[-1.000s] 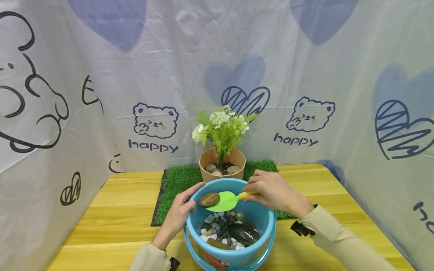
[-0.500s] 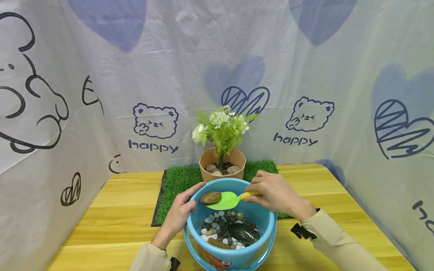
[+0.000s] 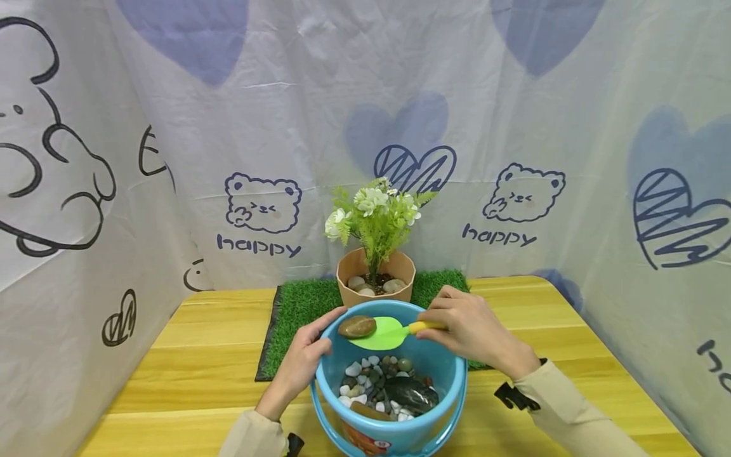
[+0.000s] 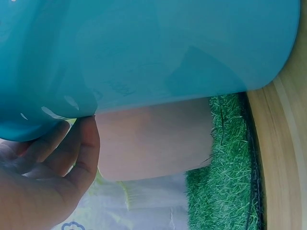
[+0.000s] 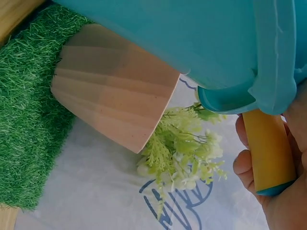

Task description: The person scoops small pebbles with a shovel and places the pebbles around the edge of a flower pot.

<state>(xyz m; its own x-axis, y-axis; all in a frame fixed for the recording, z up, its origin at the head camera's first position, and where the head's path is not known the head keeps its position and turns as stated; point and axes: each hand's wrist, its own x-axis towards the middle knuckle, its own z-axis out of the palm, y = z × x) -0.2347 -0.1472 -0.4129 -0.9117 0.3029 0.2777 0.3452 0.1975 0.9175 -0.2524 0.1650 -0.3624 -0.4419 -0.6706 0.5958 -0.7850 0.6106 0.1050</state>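
Observation:
My right hand (image 3: 471, 327) grips the yellow handle (image 5: 269, 151) of a small toy shovel with a bright green blade (image 3: 384, 334). On the blade's left end lies a smooth brown stone (image 3: 357, 326), held level over the mouth of a light blue bucket (image 3: 451, 374). Inside the bucket are white and grey pebbles (image 3: 365, 379), a large black stone (image 3: 412, 393) and a long brown stone (image 3: 370, 411). My left hand (image 3: 302, 355) holds the bucket's left rim, thumb on the inner side and fingers (image 4: 86, 148) against the outer wall.
Behind the bucket a peach flowerpot (image 3: 375, 298) with stones and white flowers (image 3: 371, 202) stands on an artificial grass mat (image 3: 305, 298). The wooden table (image 3: 200, 355) reaches to printed cloth (image 3: 263, 127) on the back and sides. The bucket's handle (image 3: 322, 412) hangs down in front.
My right hand has shifted slightly right and up, carrying the shovel and the brown stone along. My left hand stays at the bucket's rim.

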